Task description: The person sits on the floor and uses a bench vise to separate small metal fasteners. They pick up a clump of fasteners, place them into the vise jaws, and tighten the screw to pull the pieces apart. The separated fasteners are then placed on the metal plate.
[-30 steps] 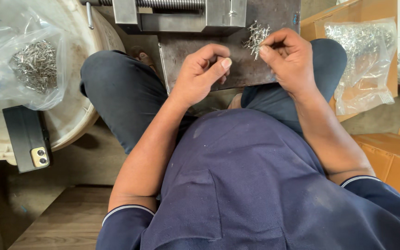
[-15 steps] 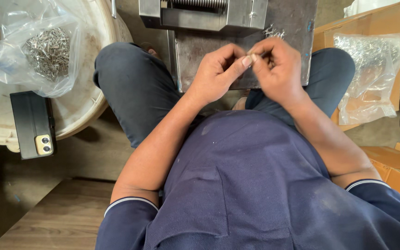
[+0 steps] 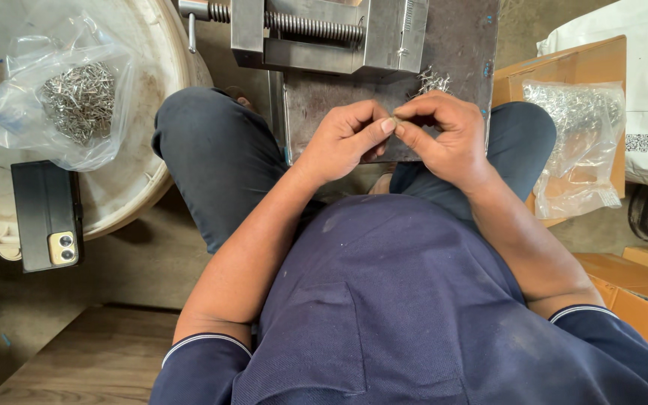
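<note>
Head camera — steeply downward, close

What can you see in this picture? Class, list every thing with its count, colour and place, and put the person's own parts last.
vise: one, grey steel, top centre on the plate
plate: one, dark grey, under the vise, across the knees
loose pins: small heap, silver, on the plate above the right hand
left bag: one, clear, full of silver pins, on the lid
lid: one, cream, round, far left
phone: one, black, on the lid's lower edge
right bag: one, clear, with silver parts, in an orange box
box: one, orange, right
left hand: one, fingertips meeting the right hand's
right hand: one, pinching something too small to tell
</note>
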